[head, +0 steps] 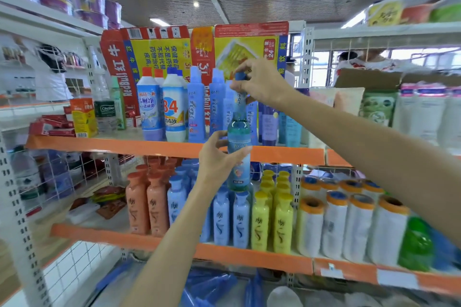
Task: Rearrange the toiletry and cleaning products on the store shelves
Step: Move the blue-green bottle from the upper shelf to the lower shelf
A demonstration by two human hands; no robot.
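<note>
The store shelves hold rows of bottles. In front of the upper orange shelf edge, a tall blue-green bottle stands upright in the air. The left hand wraps its fingers around the bottle's middle. The right hand pinches the blue cap on top.

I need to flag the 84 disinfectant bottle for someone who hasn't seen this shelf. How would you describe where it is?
Start at the upper orange-edged shelf in front of the flattened Red Bull carton. Among the bottles standing left of the hands, it is the second from the left, the 84 disinfectant bottle. It alone has a white body with a large red "84" and a blue cap; its left neighbour is blue-labelled with an orange cap.
</note>
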